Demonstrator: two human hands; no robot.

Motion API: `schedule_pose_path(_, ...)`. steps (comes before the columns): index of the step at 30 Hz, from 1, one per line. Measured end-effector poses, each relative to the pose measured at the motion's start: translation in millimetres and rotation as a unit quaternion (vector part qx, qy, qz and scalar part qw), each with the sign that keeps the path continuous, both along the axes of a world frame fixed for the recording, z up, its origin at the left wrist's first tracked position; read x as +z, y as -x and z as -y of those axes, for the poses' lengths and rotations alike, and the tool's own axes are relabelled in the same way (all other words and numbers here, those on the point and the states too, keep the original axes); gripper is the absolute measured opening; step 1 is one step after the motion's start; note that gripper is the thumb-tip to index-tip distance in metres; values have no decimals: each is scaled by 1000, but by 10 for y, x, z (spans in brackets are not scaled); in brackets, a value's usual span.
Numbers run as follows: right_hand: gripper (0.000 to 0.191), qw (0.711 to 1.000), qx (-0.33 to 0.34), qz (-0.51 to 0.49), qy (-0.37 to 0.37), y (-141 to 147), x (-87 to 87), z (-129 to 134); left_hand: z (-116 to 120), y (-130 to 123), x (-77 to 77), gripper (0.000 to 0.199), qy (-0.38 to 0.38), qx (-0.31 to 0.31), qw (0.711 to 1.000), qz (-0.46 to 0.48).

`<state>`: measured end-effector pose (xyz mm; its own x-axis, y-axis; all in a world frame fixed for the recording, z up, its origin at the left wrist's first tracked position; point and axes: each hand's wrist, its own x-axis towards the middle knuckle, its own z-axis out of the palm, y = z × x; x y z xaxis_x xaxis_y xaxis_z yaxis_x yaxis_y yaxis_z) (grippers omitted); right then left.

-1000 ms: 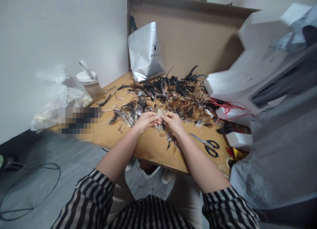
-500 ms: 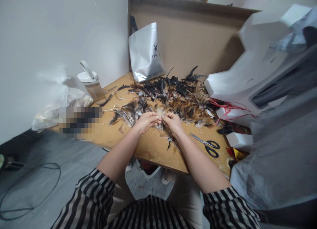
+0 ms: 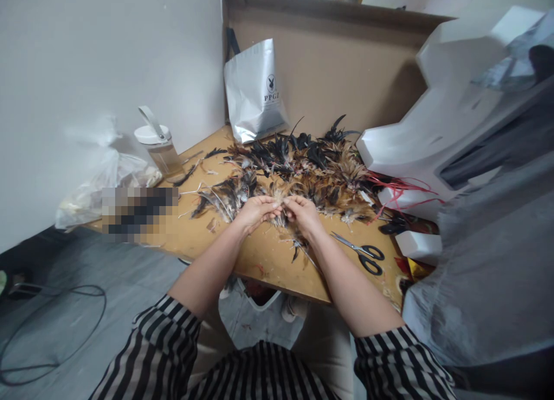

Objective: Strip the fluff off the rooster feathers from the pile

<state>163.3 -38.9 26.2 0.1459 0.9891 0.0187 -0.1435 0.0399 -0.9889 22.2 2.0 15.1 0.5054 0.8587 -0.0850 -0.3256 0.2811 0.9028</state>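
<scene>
The left hand (image 3: pixel 258 213) has its fingers clamped on a small pale-tan feather tuft (image 3: pixel 280 192), above the flat yellow-brown desk (image 3: pixel 262 255); the right hand (image 3: pixel 302 212) pinches it too; further right lie black-handled metal scissors (image 3: pixel 358 249)

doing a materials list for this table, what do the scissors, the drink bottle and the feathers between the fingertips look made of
Scissors: shiny silver blades, likely steel; the black handles look like plastic.
Drink bottle: see-through body, so clear plastic or glass, I can't tell which; its lid looks like smooth white plastic.
Feathers: wispy, pale tan, apparently natural plumage.
</scene>
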Motion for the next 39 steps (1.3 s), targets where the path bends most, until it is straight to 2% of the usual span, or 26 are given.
schedule_pose_path(4, 28, 995, 54, -68, 58, -69, 8, -10, -22, 20, -15, 17, 4, 0, 1000, 19)
schedule_pose_path(9, 27, 987, 122, -57, 89, -79, 7, 8, -20, 19, -7, 17, 4, 4, 1000, 30)
schedule_pose_path(15, 31, 984, 140, -81, 80, -34, 38, 38, -16, 18, -10, 18, -4, -12, 999, 33)
schedule_pose_path(17, 32, 988, 125, -66, 70, -33, 46, 38, -20, 19, -11, 19, -4, -12, 999, 38)
schedule_pose_path(19, 30, 995, 87, -12, 54, -42, 41, 30, -32, 23, -7, 19, -5, 6, 999, 45)
schedule_pose_path(22, 21, 990, 11, 141, 9, -61, 6, 17, -56, 32, 12, 18, -7, 50, 997, 66)
schedule_pose_path(24, 21, 968, -19, 249, -23, -59, -25, 20, -65, 38, 31, 18, -6, 71, 994, 77)
schedule_pose_path(27, 24, 928, -27, 369, -50, -10, -57, 48, -58, 41, 54, 19, -2, 77, 994, 76)
schedule_pose_path(30, 19, 896, -32, 439, -62, 64, -70, 70, -46, 37, 58, 21, -2, 71, 995, 71)
schedule_pose_path(32, 11, 889, -32, 452, -63, 88, -70, 66, -45, 36, 50, 21, -6, 69, 995, 69)
schedule_pose_path(35, 10, 915, -38, 396, -65, 51, -50, 32, -52, 38, 34, 19, -12, 63, 996, 66)
schedule_pose_path(39, 18, 967, -87, 227, -74, -75, 5, -24, -53, 44, 19, 17, -5, 33, 998, 57)
